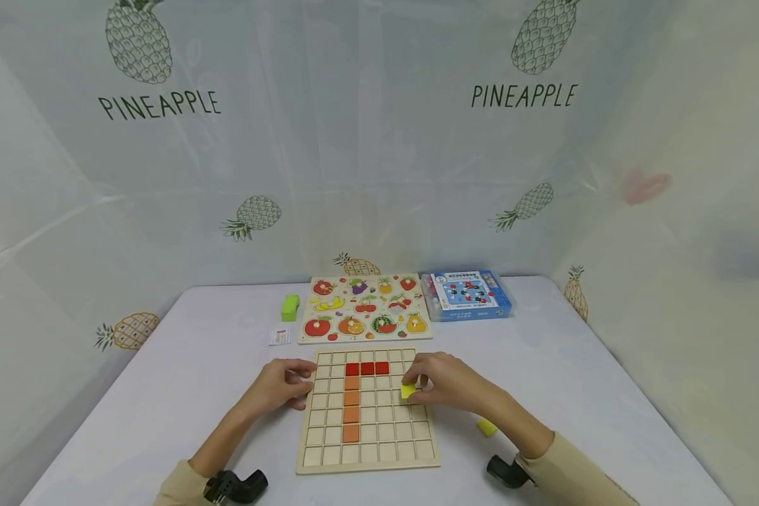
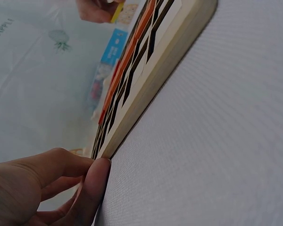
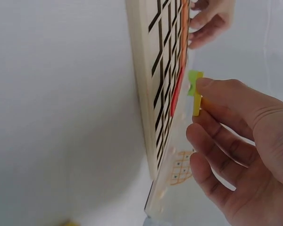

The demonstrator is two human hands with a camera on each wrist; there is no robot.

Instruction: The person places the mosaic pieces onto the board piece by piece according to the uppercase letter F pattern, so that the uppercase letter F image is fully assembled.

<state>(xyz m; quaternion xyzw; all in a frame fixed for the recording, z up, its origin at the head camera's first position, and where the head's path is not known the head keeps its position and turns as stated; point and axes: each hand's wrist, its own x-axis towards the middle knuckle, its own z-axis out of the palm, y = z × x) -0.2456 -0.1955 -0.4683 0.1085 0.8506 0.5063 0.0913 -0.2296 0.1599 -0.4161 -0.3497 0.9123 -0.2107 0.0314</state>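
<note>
My right hand [image 1: 452, 381] pinches a small yellow square tile [image 3: 197, 96] between thumb and index finger. It holds the tile over the right part of a wooden grid board [image 1: 386, 450]; in the right wrist view the other fingers are bent loosely. My left hand [image 1: 280, 385] is at the board's left edge, thumb and index fingertips right at the rim, with a gap between them in the head view. A row of three red tiles [image 1: 367, 368] lies near the board's far side. From its left end, a column of orange tiles [image 1: 351, 398] runs toward me.
A second yellow piece [image 1: 487, 426] lies on the table under the right forearm. Behind the board are a fruit picture puzzle [image 1: 366, 307], a blue-and-white boxed set [image 1: 468, 295], a green block [image 1: 289, 308] and a small printed card [image 1: 280, 336]. A pineapple-print curtain [image 1: 379, 140] stands behind.
</note>
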